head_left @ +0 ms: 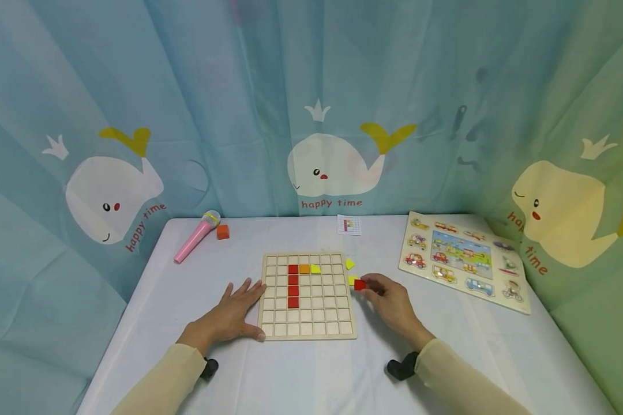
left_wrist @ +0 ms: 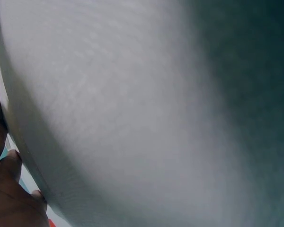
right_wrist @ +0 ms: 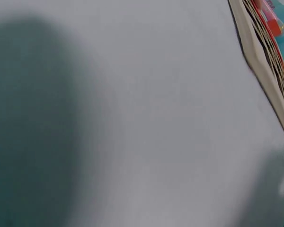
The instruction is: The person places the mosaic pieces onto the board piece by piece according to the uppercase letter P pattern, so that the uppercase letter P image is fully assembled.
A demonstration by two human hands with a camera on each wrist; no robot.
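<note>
On the left, a pink microphone (head_left: 194,239) lies near an orange block (head_left: 222,231). The left hand (head_left: 233,314) has its fingers spread wide and touches the left edge of the wooden board (head_left: 319,329). If it pushes too hard, the board could slide and shake the pieces. On the board, four red pieces (head_left: 293,291) make a line down, and an orange piece (head_left: 304,268) and a yellow piece (head_left: 315,269) go right from the top one. By the right edge are an upper yellow bit (head_left: 350,264) and a lower yellow bit (head_left: 353,280). The right hand (head_left: 391,300) pinches a red block (head_left: 360,285) just beside the lower one, so it could bump that bit away. A loose pinch could drop the block. Far right lies a picture puzzle (head_left: 462,256), well apart
</note>
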